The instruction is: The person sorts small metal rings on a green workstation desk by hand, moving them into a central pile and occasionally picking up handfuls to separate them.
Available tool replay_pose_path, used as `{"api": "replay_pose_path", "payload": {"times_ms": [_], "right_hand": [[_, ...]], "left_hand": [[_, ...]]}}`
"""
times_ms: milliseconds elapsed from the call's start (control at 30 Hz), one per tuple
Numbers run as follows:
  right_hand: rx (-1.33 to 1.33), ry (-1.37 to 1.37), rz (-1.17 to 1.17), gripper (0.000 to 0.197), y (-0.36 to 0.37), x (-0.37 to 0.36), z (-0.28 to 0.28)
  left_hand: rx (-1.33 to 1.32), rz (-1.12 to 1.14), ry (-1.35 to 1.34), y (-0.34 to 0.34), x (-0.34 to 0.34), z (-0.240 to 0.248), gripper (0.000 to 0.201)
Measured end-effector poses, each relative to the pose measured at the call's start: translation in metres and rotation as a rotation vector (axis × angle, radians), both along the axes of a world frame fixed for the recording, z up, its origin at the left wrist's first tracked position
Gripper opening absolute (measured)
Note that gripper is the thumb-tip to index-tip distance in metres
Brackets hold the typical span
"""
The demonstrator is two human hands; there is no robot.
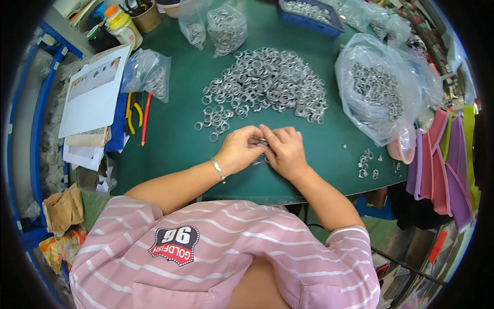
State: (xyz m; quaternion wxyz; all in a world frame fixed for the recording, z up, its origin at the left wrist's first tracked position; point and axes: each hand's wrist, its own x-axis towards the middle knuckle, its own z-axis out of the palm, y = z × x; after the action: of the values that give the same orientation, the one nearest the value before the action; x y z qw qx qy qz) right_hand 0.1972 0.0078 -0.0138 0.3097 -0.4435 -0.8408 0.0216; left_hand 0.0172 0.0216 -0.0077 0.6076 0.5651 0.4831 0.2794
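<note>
My left hand (239, 150) and my right hand (287, 155) meet over the near part of the green table. The fingers of both hands are closed around small silver metal rings (262, 142), partly hidden between the fingertips; how many cannot be made out. A few more rings show just beneath the fingers, close to the tabletop. Just beyond my hands spreads a large heap of similar metal rings (272, 77), with several loose ones at its left edge. A silver bracelet (217, 170) circles my left wrist.
At right lies a big clear bag of rings (378, 87), with loose metal pieces (364, 162) nearer me. A blue tray (329, 30) and ring-filled bags (226, 31) stand at the back. Papers (95, 87), yellow-handled pliers (135, 116) and a red pencil (146, 119) lie left.
</note>
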Motion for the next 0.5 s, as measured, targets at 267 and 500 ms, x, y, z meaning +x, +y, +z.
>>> {"api": "replay_pose_path", "payload": {"times_ms": [267, 500], "right_hand": [[0.006, 0.229, -0.055, 0.017, 0.01, 0.004, -0.006], [-0.211, 0.516, -0.17, 0.005, -0.007, -0.007, 0.008]], "left_hand": [[0.446, -0.137, 0.105, -0.018, -0.005, -0.007, 0.046], [0.646, -0.19, 0.188, -0.022, -0.002, -0.008, 0.044]]}}
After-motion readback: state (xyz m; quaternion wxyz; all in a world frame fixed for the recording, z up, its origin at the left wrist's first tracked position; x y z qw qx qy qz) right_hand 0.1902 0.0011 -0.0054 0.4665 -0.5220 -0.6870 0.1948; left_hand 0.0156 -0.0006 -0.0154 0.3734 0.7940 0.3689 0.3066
